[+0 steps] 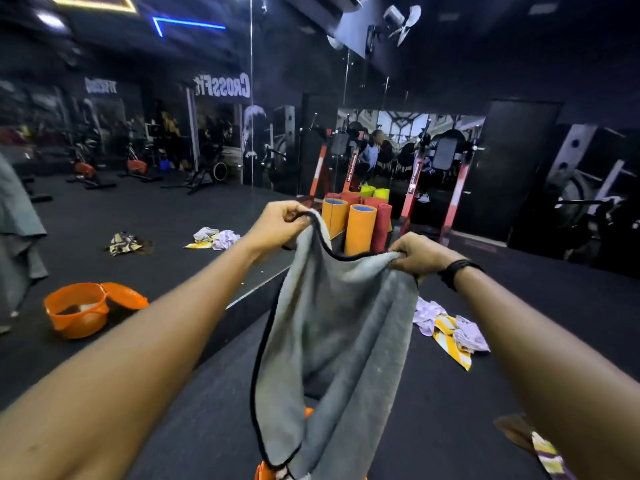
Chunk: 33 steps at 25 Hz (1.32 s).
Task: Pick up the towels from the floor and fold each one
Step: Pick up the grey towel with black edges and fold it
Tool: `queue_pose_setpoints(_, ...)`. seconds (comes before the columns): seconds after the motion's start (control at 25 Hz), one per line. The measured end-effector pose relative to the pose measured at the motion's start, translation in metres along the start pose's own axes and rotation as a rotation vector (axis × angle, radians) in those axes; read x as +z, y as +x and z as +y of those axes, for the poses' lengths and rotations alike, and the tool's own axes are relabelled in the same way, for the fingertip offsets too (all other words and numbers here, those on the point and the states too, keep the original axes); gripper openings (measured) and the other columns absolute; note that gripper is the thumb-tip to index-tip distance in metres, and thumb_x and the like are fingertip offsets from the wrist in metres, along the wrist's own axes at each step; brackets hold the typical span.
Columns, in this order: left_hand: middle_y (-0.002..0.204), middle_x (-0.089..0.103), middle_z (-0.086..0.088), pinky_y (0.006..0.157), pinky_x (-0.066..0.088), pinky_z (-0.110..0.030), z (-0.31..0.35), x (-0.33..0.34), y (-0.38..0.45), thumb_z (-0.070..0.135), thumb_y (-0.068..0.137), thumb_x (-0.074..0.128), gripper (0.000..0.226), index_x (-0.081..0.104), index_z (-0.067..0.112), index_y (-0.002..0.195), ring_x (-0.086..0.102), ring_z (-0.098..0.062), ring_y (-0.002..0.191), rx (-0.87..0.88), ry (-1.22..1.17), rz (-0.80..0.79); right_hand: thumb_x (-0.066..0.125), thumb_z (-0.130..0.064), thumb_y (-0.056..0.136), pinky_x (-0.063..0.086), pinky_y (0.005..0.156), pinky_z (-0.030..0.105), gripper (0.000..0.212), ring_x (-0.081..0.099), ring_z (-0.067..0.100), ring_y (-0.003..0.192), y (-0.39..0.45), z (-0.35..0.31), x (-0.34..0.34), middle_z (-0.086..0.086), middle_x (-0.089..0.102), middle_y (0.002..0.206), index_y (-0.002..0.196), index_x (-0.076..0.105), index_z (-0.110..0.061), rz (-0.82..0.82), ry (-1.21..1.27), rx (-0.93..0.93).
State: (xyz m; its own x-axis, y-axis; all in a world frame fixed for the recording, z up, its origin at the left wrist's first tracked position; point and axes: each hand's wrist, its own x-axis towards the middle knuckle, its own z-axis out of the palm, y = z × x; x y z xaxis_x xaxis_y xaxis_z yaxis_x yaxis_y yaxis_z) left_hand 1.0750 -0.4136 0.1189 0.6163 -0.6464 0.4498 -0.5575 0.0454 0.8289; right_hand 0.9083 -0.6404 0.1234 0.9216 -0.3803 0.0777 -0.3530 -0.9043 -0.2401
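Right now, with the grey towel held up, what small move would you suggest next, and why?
Probably draw the left hand and right hand apart to pull the top edge taut. Each pinches a corner of the grey towel, but the edge sags and the cloth hangs in loose pleats.

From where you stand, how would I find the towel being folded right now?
Look in front of the mirror wall, above the dark floor. Between the two outstretched arms hangs a grey towel, its top corners pinched by the left hand and right hand. Unlike the patterned heaps lying around, it is plain grey with black edging.
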Motion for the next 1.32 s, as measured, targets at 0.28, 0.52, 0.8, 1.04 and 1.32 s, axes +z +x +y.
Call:
queue_pose_setpoints(0.28, 0.073, 0.074, -0.001, 0.068, 0.049, -0.023, 0.047, 0.034, 0.069, 0.018, 0.065, 0.083, 0.012, 0.079, 0.018, 0.077, 0.063, -0.003, 0.07, 0.144, 0.419, -0.049, 0.076, -0.026, 0.08, 0.047, 0.058, 0.018, 0.019, 0.057, 0.002, 0.063, 0.046, -0.032, -0.006, -0.01, 0.062, 0.076, 0.095, 0.064, -0.02, -0.12, 0.695, -0.323)
queue_pose_setpoints(0.52, 0.071, 0.067, -0.004, 0.066, 0.044, -0.024, -0.004, 0.049, 0.07, 0.018, 0.064, 0.087, 0.022, 0.07, 0.014, 0.078, 0.055, -0.007, 0.068, 0.023, 0.089, 0.034, 0.071, -0.001, 0.079, 0.04, 0.058, 0.027, 0.014, 0.05, 0.011, 0.066, 0.094, -0.027, -0.002, 0.004, 0.06, 0.069, 0.07, 0.065, -0.011, 0.227, 0.584, -0.382)
queue_pose_setpoints(0.8, 0.067, 0.06, -0.006, 0.052, 0.038, -0.016, -0.034, 0.032, 0.08, 0.018, 0.085, 0.071, 0.004, 0.072, 0.014, 0.085, 0.048, -0.006, 0.056, -0.054, -0.024, 0.11, 0.074, -0.011, 0.082, 0.045, 0.064, 0.023, 0.016, 0.056, 0.003, 0.065, 0.111, -0.031, 0.005, 0.009, 0.07, 0.074, 0.073, 0.064, -0.02, 0.344, 0.628, -0.315)
queue_pose_setpoints(1.04, 0.068, 0.06, 0.003, 0.062, 0.044, -0.023, -0.067, 0.035, 0.078, 0.023, 0.072, 0.083, 0.018, 0.067, 0.018, 0.078, 0.051, -0.008, 0.064, -0.038, -0.001, 0.061, 0.06, -0.015, 0.093, 0.035, 0.058, 0.022, 0.027, 0.041, 0.002, 0.059, 0.126, -0.054, -0.005, -0.01, 0.048, 0.062, 0.067, 0.057, -0.02, 0.54, 0.683, -0.323)
queue_pose_setpoints(1.32, 0.063, 0.051, 0.0, 0.061, 0.029, -0.028, -0.116, 0.017, 0.068, 0.016, 0.088, 0.06, 0.026, 0.052, 0.02, 0.063, 0.046, -0.015, 0.067, -0.199, 0.392, 0.071, 0.057, -0.023, 0.094, 0.031, 0.054, 0.024, 0.033, 0.034, 0.0, 0.049, 0.126, -0.042, -0.018, -0.01, 0.039, 0.058, 0.063, 0.048, -0.02, 0.953, 0.99, 0.093)
